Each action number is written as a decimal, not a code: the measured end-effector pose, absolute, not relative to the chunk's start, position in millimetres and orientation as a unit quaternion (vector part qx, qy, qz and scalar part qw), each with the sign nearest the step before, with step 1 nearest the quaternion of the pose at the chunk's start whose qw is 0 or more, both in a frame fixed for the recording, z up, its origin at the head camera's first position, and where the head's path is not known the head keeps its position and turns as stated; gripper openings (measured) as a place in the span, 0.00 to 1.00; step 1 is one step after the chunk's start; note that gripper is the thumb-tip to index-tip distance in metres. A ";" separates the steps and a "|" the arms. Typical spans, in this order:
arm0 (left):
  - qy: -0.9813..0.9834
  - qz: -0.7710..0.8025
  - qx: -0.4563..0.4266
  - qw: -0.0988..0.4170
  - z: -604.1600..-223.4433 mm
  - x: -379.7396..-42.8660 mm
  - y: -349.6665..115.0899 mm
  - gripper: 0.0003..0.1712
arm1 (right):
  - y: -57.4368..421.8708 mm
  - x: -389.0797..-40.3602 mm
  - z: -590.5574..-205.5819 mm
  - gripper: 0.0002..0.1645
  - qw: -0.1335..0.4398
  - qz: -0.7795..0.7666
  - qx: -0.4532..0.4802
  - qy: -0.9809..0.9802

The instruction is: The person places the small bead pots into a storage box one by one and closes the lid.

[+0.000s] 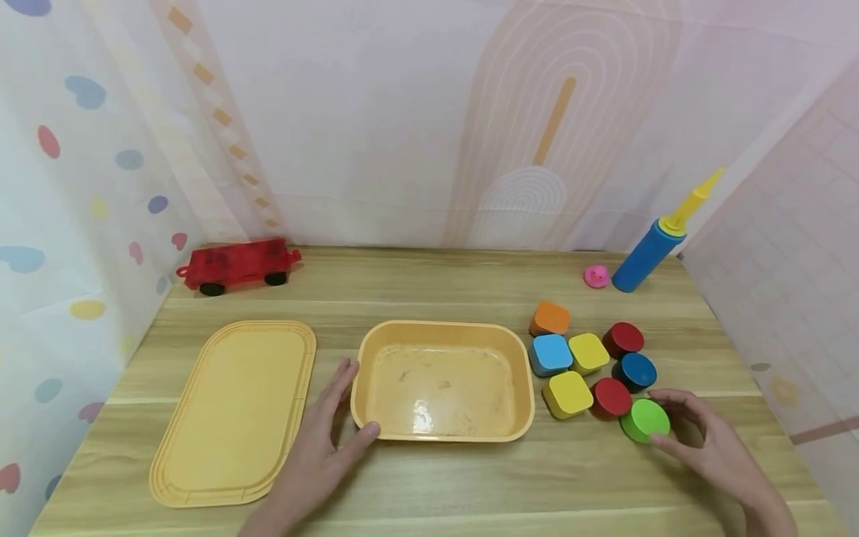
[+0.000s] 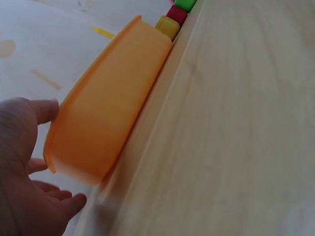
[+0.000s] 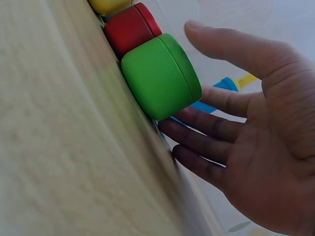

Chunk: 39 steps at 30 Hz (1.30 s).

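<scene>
So from my end of the feed, the right hand [image 1: 725, 447] is curved loosely around the green round block [image 1: 646, 421], thumb on one side and fingers on the other, but the wrist view shows a gap at the thumb, so I'd call it not gripping. That block is a squat, smooth cylinder with a softly rounded bottom edge and a seam near its flat top, sitting on the desk [image 1: 470, 492] just beside the near red round block [image 1: 611, 397]. The left hand [image 1: 318, 447] isn't clenched either: relaxed fingers along the left end of the orange-yellow tub [image 1: 443, 365], thumb touching the rim at its near corner. The tub's a rounded rectangle in glossy plastic, with dark scuffs on its shiny floor. Left of it lies a flat matching lid [image 1: 235, 410] with a ridged border. Also in the block cluster: a dark blue round block [image 1: 634, 371], the far red round block [image 1: 623, 339], plus rounded-square ones, namely an orange block [image 1: 549, 318], a sky-blue block [image 1: 552, 354] and two yellow blocks [image 1: 568, 394]. Further back I see a red wagon [image 1: 235, 265] with black wheels, a little pink duck [image 1: 596, 276] and a blue-and-yellow hand pump [image 1: 649, 253] standing tilted by the creased printed backdrop [image 1: 376, 134].
</scene>
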<state>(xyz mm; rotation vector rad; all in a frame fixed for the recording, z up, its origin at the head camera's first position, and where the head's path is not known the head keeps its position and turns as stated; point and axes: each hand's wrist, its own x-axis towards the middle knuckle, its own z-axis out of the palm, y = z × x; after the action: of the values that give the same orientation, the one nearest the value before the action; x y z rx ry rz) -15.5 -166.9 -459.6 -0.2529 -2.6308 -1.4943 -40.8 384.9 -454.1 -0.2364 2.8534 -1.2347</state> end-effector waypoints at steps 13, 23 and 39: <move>-0.837 -0.537 -0.106 0.015 -467.9 -19.2 -171.5 0.54 | 386.2 -37.8 -455.0 0.33 0.020 -0.391 -0.068 0.918; -0.835 -0.540 -0.107 0.019 -472.2 -19.5 -170.5 0.54 | 388.9 -38.4 -454.8 0.32 0.015 -0.384 -0.061 0.921; -0.826 -0.553 -0.106 0.029 -476.9 -18.2 -168.0 0.54 | 385.4 -30.8 -433.2 0.36 -0.085 -0.431 -0.075 0.895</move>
<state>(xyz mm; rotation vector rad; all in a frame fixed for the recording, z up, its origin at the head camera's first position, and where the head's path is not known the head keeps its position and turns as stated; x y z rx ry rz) -18.2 -168.0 -476.9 -0.3262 -2.5488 -1.7046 -30.8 385.4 -433.2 -0.2480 2.9748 -1.4336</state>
